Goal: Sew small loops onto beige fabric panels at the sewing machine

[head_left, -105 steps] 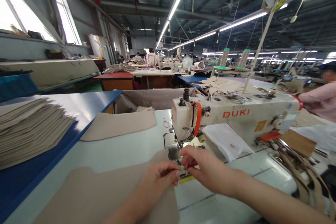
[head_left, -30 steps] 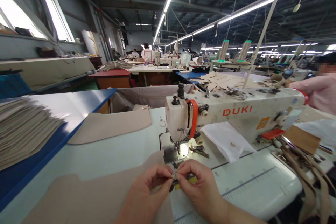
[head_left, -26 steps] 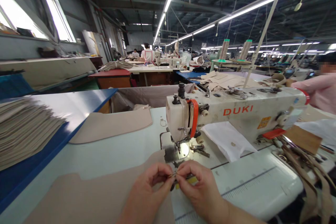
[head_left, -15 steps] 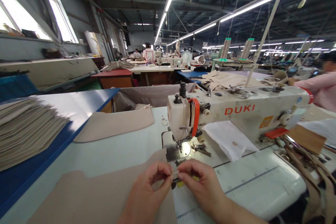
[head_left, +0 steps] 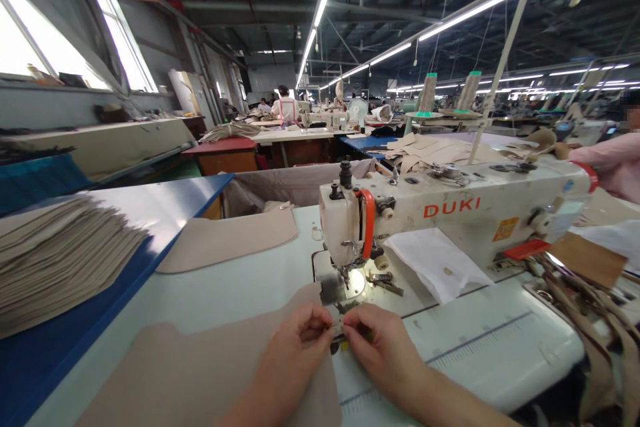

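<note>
My left hand [head_left: 297, 350] and my right hand [head_left: 377, 347] meet in front of the sewing machine [head_left: 450, 210], fingertips pinched close together. Between them is a small, pale, thin piece [head_left: 337, 327], mostly covered by the fingers, whose kind I cannot make out. Under my left forearm lies a large beige fabric panel [head_left: 200, 367], its far edge reaching the needle plate [head_left: 356, 283]. The presser foot and needle area stands just beyond my fingertips, lit by a small lamp.
Another beige panel [head_left: 233, 237] lies at the back left of the table. A stack of cut fabric [head_left: 75, 260] rests on a blue-edged table. Right of the needle are a white cloth [head_left: 435, 260], small metal parts [head_left: 385, 282] and hanging straps [head_left: 605, 340]. A person in pink [head_left: 613, 160] sits at right.
The view has shifted slightly, so the surroundings sit a little differently. Both hands stay pinched together at the same spot, with less of the small pale piece showing between them.
</note>
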